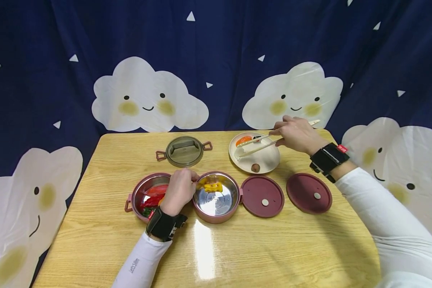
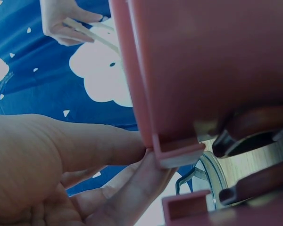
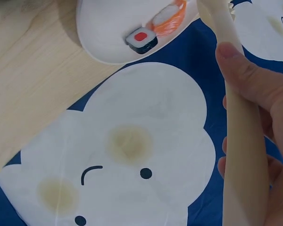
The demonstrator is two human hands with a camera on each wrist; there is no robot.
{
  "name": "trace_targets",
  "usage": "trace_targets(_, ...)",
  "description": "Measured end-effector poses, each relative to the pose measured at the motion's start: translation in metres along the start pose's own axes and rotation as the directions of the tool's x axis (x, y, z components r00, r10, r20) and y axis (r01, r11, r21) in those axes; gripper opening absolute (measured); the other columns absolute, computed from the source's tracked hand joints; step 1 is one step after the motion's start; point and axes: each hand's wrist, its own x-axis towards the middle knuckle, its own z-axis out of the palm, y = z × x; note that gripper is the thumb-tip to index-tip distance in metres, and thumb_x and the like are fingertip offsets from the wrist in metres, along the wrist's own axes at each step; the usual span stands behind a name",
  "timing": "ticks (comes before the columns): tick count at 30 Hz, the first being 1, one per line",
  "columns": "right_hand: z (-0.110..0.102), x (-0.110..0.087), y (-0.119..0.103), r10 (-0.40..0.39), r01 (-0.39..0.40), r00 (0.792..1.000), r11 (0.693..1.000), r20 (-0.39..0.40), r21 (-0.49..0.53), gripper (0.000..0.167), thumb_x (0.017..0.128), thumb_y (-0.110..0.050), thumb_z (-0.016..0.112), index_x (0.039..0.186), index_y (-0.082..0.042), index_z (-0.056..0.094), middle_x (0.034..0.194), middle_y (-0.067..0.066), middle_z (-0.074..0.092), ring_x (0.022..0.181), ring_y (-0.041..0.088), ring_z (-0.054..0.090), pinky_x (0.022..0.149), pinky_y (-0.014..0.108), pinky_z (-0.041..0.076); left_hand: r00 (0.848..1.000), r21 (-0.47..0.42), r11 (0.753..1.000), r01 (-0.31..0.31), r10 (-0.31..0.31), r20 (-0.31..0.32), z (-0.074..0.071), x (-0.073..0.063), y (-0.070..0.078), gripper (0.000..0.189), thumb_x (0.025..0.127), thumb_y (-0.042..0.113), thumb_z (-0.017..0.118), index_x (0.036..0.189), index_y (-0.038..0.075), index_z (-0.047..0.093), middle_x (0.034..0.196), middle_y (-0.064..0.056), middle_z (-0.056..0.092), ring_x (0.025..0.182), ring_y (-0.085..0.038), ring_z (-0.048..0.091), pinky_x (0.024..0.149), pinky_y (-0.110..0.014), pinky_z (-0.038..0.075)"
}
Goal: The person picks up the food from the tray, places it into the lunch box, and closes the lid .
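My right hand [image 1: 297, 134] grips beige tongs [image 1: 263, 146], whose tips are low over a white plate [image 1: 270, 160]. On that plate lie an orange-topped sushi piece [image 3: 170, 20], a dark-wrapped sushi roll [image 3: 141, 40] and a small brown round piece [image 1: 255, 168]. A whitish patch shows at the tong tips; I cannot tell whether it is a held piece. My left hand [image 1: 181, 190] pinches the near-left rim of a pink steel-lined pot [image 1: 216, 219] by its handle, thumb against fingers. Yellow pieces [image 1: 213, 187] lie inside it.
Left of that pot, partly behind my left hand, stands a second pink pot [image 1: 138, 188] with red and green pieces. A glass lid [image 1: 185, 160] with two side handles lies behind them. Two maroon lids [image 1: 253, 204] [image 1: 309, 192] lie to the right. A dark blue curtain [image 1: 223, 48] hangs behind the table.
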Motion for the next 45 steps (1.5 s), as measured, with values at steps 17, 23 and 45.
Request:
trace_targets(17, 0.012, 0.005, 0.004, -0.011, 0.012, 1.0, 0.999, 0.015, -0.041, 0.044, 0.076, -0.029, 0.093, 0.116, -0.017, 0.081, 0.106, 0.003, 0.077, 0.088, 0.028, 0.06, 0.067, 0.04, 0.05, 1.0, -0.009, 1.0, -0.001, 0.001, -0.009, 0.001, 0.0, -0.001, 0.012, 0.09, -0.005, 0.074, 0.094, 0.001, 0.084, 0.093, -0.012, 0.082, 0.094, -0.032, 0.076, 0.084, -0.046, 0.06)
trace_targets(23, 0.013, 0.008, 0.004, -0.011, 0.012, 1.0, 0.999, 0.006, -0.036, 0.043, 0.076, -0.03, 0.092, 0.116, -0.017, 0.082, 0.105, 0.003, 0.077, 0.085, 0.027, 0.058, 0.066, 0.039, 0.048, 1.0, -0.012, 1.0, 0.008, -0.008, -0.002, 0.0, -0.001, 0.0, 0.013, 0.09, -0.005, 0.073, 0.095, 0.001, 0.084, 0.094, -0.012, 0.082, 0.094, -0.031, 0.076, 0.085, -0.046, 0.06)
trace_targets(45, 0.012, 0.029, -0.001, -0.021, 0.023, 0.999, 0.998, 0.051, -0.053, 0.039, 0.073, -0.028, 0.092, 0.11, -0.021, 0.083, 0.099, 0.001, 0.076, 0.079, 0.026, 0.051, 0.064, 0.038, 0.044, 1.0, -0.014, 0.999, 0.029, -0.029, 0.006, 0.0, 0.0, 0.001, 0.012, 0.09, -0.005, 0.074, 0.096, 0.0, 0.084, 0.096, -0.014, 0.082, 0.095, -0.031, 0.076, 0.086, -0.046, 0.061)
